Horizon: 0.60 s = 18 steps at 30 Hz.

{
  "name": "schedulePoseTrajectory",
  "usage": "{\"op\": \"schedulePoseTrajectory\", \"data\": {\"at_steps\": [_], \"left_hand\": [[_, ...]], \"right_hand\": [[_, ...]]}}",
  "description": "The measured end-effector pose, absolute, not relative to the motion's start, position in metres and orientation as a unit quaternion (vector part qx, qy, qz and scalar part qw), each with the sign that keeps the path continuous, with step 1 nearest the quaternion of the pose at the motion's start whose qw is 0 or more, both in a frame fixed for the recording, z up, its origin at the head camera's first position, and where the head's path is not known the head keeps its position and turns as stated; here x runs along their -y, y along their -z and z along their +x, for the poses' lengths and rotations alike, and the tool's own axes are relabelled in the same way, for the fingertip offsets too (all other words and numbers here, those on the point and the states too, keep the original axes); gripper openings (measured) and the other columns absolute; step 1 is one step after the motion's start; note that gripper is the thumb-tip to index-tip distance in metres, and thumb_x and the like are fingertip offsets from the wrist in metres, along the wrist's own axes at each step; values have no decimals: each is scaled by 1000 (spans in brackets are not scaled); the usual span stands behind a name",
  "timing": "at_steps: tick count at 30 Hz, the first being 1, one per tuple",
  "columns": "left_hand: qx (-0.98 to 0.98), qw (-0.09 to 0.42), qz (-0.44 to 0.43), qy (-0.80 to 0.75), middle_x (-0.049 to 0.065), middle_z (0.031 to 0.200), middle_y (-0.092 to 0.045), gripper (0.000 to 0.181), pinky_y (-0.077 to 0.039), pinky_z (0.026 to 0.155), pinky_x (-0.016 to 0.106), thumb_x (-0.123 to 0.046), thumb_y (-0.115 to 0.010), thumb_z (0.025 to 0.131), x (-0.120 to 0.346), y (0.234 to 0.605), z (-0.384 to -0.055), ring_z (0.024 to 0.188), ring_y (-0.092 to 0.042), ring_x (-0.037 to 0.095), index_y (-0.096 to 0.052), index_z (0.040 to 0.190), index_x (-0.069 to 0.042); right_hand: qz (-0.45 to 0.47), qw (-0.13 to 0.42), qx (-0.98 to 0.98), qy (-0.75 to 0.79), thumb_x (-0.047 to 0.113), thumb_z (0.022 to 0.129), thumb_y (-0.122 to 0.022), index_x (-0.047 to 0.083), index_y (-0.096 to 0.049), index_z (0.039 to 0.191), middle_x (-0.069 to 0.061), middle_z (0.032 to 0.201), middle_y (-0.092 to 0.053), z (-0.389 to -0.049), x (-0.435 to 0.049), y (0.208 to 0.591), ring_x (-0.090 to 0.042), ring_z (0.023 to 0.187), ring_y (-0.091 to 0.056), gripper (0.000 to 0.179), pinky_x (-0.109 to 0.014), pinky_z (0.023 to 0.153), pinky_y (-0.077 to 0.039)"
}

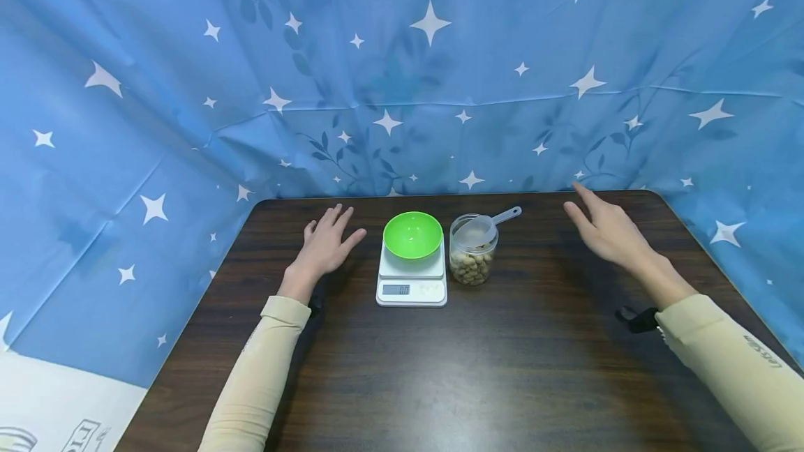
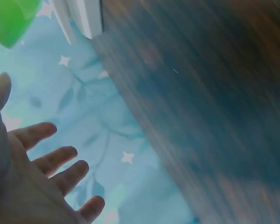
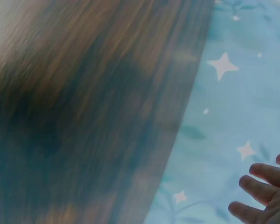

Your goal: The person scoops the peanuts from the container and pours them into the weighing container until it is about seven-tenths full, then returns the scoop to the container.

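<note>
A bright green bowl (image 1: 412, 234) sits on a white kitchen scale (image 1: 411, 293) whose small display seems to read zero. Just right of the scale stands a clear jar (image 1: 472, 267) holding pale nuts or beans. Across its mouth lies a translucent scoop (image 1: 502, 216), its handle pointing to the upper right. My left hand (image 1: 326, 241) is left of the scale with fingers spread, touching neither bowl nor scale. In the left wrist view its palm shows nothing held. My right hand (image 1: 611, 227) hovers well to the right of the jar, fingers extended and holding nothing.
The dark wooden table (image 1: 477, 368) reaches back to a blue curtain (image 1: 402, 75) with white stars, which also hangs along both sides. A white printed surface (image 1: 56, 396) shows at the lower left, beyond the table's edge.
</note>
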<state>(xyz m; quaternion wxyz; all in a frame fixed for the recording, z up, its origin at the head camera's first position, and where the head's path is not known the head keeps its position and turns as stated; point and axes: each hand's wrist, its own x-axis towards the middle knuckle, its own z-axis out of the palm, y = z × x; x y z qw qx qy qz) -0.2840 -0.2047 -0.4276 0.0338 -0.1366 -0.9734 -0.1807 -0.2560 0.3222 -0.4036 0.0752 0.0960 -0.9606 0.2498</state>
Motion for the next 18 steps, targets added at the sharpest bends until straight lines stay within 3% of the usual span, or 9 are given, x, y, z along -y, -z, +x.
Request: {"op": "schedulePoseTrajectory", "data": {"at_steps": [3, 6, 8, 10, 13, 15, 18], "left_hand": [[970, 51, -142, 188, 19, 166, -26, 73, -12, 116, 64, -57, -43, 106, 195, 425, -283, 152, -21, 37, -35, 160, -8], [966, 67, -151, 200, 18, 164, -29, 72, -13, 116, 64, -57, -44, 106, 184, 423, -279, 151, -25, 35, -38, 159, -8], [963, 75, -157, 207, 18, 164, -31, 71, -13, 116, 63, -57, -44, 106, 177, 421, -277, 151, -26, 34, -40, 158, -8], [960, 80, -164, 212, 17, 163, -32, 70, -14, 116, 63, -57, -44, 106, 170, 420, -274, 150, -27, 32, -41, 157, -9], [956, 86, -178, 215, 16, 162, -34, 69, -16, 115, 63, -56, -45, 106, 160, 420, -271, 149, -29, 31, -42, 157, -9], [952, 89, -192, 222, 16, 161, -36, 69, -17, 114, 63, -55, -47, 106, 154, 419, -268, 148, -30, 31, -43, 156, -9], [946, 94, -208, 229, 15, 160, -37, 69, -19, 112, 63, -55, -48, 105, 145, 418, -265, 148, -32, 29, -44, 156, -8]], "right_hand": [[103, 103, 952, -270, 45, 112, -32, -1, -25, 161, -36, 147, -44, -251, -312, 398, -57, 126, -47, 68, -69, 102, -34], [112, 137, 941, -288, 42, 112, -34, -2, -36, 156, -33, 127, -61, -247, -303, 395, -52, 105, -60, 63, -67, 91, -42], [119, 160, 934, -295, 40, 112, -36, -2, -42, 153, -29, 103, -66, -245, -297, 393, -44, 85, -63, 58, -61, 81, -45], [126, 179, 927, -304, 38, 112, -38, 0, -47, 150, -24, 97, -68, -243, -291, 391, -35, 75, -59, 54, -55, 76, -45], [139, 191, 917, -320, 35, 112, -41, 3, -52, 147, -21, 106, -72, -239, -281, 389, -29, 74, -57, 49, -45, 72, -42], [146, 193, 912, -332, 33, 112, -41, 3, -53, 146, -19, 121, -71, -237, -275, 387, -29, 80, -60, 47, -39, 73, -42], [149, 185, 907, -348, 35, 112, -42, 5, -54, 145, -17, 123, -71, -234, -266, 385, -30, 94, -67, 46, -35, 75, -43]]}}
